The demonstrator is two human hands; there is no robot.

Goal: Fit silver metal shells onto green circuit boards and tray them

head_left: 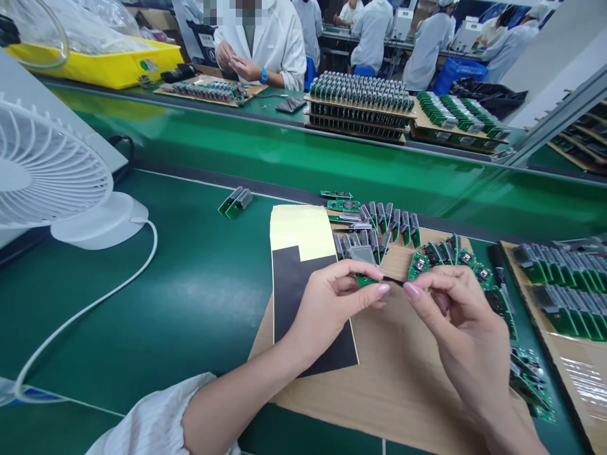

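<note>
Board [367,279] is sitting in the left hand [327,303], over the far half of the cardboard [403,379]. Left thumb and forefinger are pinching it; the fingers are covering part of it, so I can't tell its full outline. Grey face behind the fingers is looking like part of the same piece. Long axis seems to be running from near to far, not certain.

Right hand [455,322] is closing thumb to forefinger, apparently gripping the right end of a thin black strip [393,279]. Strip is running left to right across the gap, dipping slightly rightward, its left end reaching the left fingertips. Can't tell if it is touching the board.

Key relation: board is lying to the left of the right fingertips, near them and about level; left hand is the nearer one, already holding. Strip is crossing the board's apparent long axis.

Around: black-and-yellow sheet [303,297] is lying along the cardboard's left edge, partly under the left wrist. Loose board [418,264] is resting just beyond the right fingertips; contact unclear. More boards [405,226] are standing toward the cardboard's far edge. Tray [581,379] is carrying rows by the bench's [190,303] right side.
</note>
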